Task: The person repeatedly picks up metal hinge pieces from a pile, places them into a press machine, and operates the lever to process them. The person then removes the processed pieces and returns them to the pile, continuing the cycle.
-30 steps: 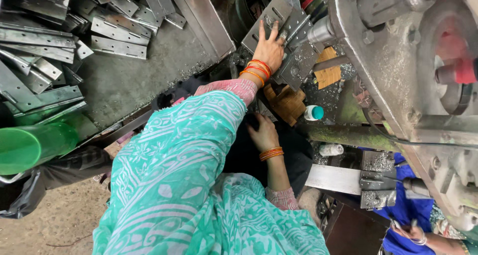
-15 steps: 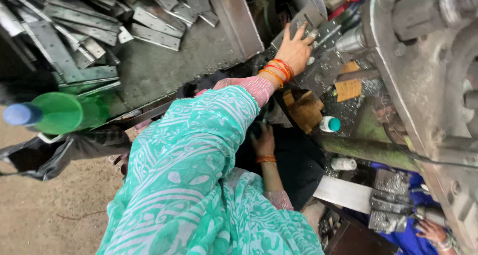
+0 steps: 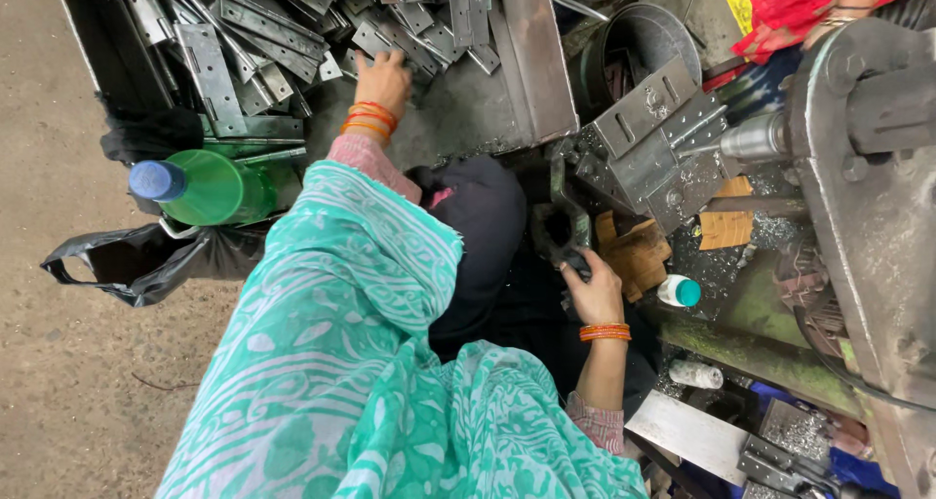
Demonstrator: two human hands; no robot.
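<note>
My left hand (image 3: 383,78) sits at eleven o'clock, reaching into the tray (image 3: 534,60) of metal plates (image 3: 210,62). Its fingers are spread and pressed down on the plates at the edge of the pile; I cannot tell whether the grip has closed on one plate or only rests on top. Orange bangles (image 3: 368,119) ring that wrist, and a pink cuff follows just behind.

My right hand (image 3: 592,290) is at four o'clock from centre, low beside the machine. Its grip is curled tight around a dark lever (image 3: 567,228) that rises toward twelve o'clock. More orange bangles circle this wrist.

Outward from the right hand, at one o'clock, perforated metal plates (image 3: 651,138) are clamped in front of a drill spindle (image 3: 751,138), with metal shavings scattered about. Just at three o'clock from the hand stands a small white bottle with a teal cap (image 3: 679,290), next to wooden blocks (image 3: 639,255).

Outward from the left hand, at eight o'clock, a green bottle with a blue cap (image 3: 205,187) lies against the tray, above a black plastic bag (image 3: 146,260) on the floor. A teal patterned cloth (image 3: 370,363) covers my lap.
</note>
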